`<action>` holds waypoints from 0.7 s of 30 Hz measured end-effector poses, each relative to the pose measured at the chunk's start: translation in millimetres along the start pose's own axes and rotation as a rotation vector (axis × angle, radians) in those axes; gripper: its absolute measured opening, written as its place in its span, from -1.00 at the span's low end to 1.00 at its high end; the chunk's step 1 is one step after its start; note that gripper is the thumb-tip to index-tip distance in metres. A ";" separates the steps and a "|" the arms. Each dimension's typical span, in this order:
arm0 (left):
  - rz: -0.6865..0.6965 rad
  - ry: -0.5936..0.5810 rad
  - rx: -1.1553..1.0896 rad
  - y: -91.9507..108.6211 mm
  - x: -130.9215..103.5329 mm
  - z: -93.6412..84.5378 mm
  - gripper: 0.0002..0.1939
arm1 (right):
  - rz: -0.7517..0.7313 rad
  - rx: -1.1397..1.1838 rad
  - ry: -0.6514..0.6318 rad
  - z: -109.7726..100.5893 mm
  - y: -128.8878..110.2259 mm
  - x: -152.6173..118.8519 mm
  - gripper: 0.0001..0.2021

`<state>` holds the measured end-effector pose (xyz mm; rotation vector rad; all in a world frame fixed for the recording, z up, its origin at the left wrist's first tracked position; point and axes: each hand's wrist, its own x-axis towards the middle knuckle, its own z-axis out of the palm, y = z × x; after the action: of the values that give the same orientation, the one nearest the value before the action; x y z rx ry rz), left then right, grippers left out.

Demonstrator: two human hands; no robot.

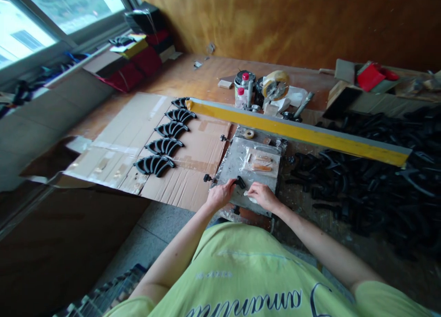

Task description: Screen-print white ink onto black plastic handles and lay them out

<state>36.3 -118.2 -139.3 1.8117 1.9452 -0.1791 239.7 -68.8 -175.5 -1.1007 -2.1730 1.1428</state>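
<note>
Over a grey metal plate, my left hand pinches a small black part whose end sticks out toward the right. A little to its right, my right hand is closed on a whitish cloth, a short gap away from the black part. Behind my hands, a clear plastic sheet with orange-brown pieces lies on the plate. A roll of tape sits at the plate's far edge.
Fans of black curved parts line the cardboard at left. A long yellow bar crosses behind the plate. Black parts are heaped at right. Red-capped bottles and a tape dispenser stand at the back.
</note>
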 end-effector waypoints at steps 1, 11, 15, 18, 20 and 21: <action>0.000 0.001 0.002 -0.2 0.3 0.1 -0.47 | 0.036 0.038 0.029 -2.6 -0.5 3.8 -0.87; 0.018 0.019 0.037 -2.2 1.6 5.2 -0.50 | 0.178 0.101 0.192 17.4 -4.9 50.5 -0.90; 0.029 0.022 0.019 -2.8 1.5 3.6 -0.49 | 0.150 0.006 0.167 15.1 -1.7 30.3 -0.88; 0.044 0.021 0.013 -4.7 2.1 2.5 -0.49 | 0.130 -0.011 0.171 16.5 -3.2 32.3 -0.85; 0.045 0.017 0.015 -5.6 2.6 2.2 -0.49 | 0.104 -0.016 0.213 20.7 -5.6 41.6 -0.83; 0.043 0.012 0.017 -5.7 2.7 2.2 -0.50 | 0.090 -0.018 0.237 23.0 -6.5 46.0 -0.83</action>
<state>31.2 -117.3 -143.6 1.8678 1.9169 -0.1708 194.4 -44.5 -181.9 -1.2831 -1.9718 0.9763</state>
